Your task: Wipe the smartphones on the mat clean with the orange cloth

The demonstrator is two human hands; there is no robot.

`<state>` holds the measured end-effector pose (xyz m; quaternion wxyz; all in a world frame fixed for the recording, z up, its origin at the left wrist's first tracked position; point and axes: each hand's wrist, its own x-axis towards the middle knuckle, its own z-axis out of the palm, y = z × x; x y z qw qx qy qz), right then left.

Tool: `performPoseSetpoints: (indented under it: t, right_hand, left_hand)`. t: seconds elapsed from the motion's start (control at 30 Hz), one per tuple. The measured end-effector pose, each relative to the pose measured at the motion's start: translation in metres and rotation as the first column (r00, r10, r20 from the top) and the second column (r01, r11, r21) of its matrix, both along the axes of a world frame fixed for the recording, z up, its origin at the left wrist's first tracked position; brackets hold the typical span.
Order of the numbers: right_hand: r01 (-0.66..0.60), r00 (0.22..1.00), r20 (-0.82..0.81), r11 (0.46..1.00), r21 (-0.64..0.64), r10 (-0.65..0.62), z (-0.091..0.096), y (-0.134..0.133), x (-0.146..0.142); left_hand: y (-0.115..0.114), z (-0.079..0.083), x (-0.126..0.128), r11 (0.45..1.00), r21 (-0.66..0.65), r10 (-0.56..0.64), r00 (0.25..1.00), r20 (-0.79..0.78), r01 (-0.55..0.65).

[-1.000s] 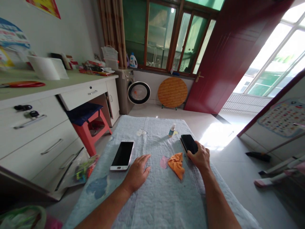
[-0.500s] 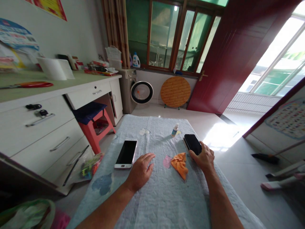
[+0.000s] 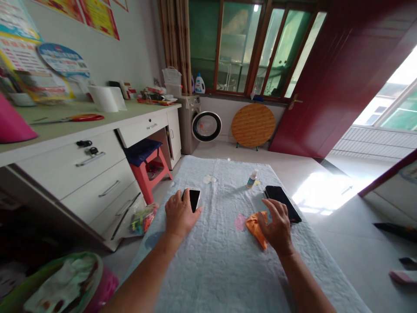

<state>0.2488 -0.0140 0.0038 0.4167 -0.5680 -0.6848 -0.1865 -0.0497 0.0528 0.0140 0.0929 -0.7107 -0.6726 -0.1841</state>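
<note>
A white-framed smartphone point(image 3: 194, 199) with a dark screen lies on the quilted blue cover point(image 3: 208, 265). My left hand point(image 3: 180, 215) is spread over it, fingers across the screen and left side, thumb by the right edge, hiding its lower part. I cannot tell how firmly it touches. My right hand point(image 3: 276, 224) is open, fingers apart, beside and partly over a crumpled orange cloth point(image 3: 256, 227). Just beyond its fingers, to the right, rests a black phone point(image 3: 283, 202), apparently on top of another flat item. A small white spray bottle point(image 3: 251, 179) stands upright farther back.
On the left is a desk point(image 3: 130, 114) with scissors point(image 3: 86, 117) and a paper roll point(image 3: 106, 98). A red stool point(image 3: 150, 174) is tucked beneath it. A bin point(image 3: 94, 282) stands at lower left. Behind are a washing machine point(image 3: 185, 126) and a round wooden tabletop point(image 3: 253, 125).
My left hand has moved from beside the white phone onto it. My right hand has let go of the black phone and drawn back toward the orange cloth. The view has turned left.
</note>
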Motion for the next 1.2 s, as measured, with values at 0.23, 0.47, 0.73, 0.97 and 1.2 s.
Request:
performPoseSetpoints:
  t: [0.23,0.47,0.73,0.97,1.2]
  right_hand:
    - [-0.013,0.997,-0.073,0.983,-0.182,0.0,-0.004,0.0,-0.002]
    - [-0.046,0.997,-0.076,0.98,-0.192,0.031,-0.006,0.001,-0.003]
    - [-0.074,0.996,-0.063,0.974,-0.213,0.062,-0.007,0.003,-0.005]
    - [-0.062,0.996,-0.082,0.973,-0.222,0.044,-0.004,0.002,-0.006]
    - [-0.071,0.995,-0.09,0.962,-0.264,0.049,-0.01,0.003,-0.002]
  left_hand:
    - [0.002,-0.001,-0.005,0.989,-0.143,0.029,1.0,0.001,-0.028]
    - [0.006,-0.004,-0.005,0.983,-0.17,0.071,0.997,0.01,-0.069]
    - [0.011,-0.01,-0.005,0.993,-0.101,0.07,0.995,0.065,-0.063]
    - [-0.004,0.007,0.007,0.986,0.102,-0.147,0.977,0.156,0.132]
    - [-0.031,-0.009,0.043,0.918,-0.039,-0.366,0.882,0.295,0.394]
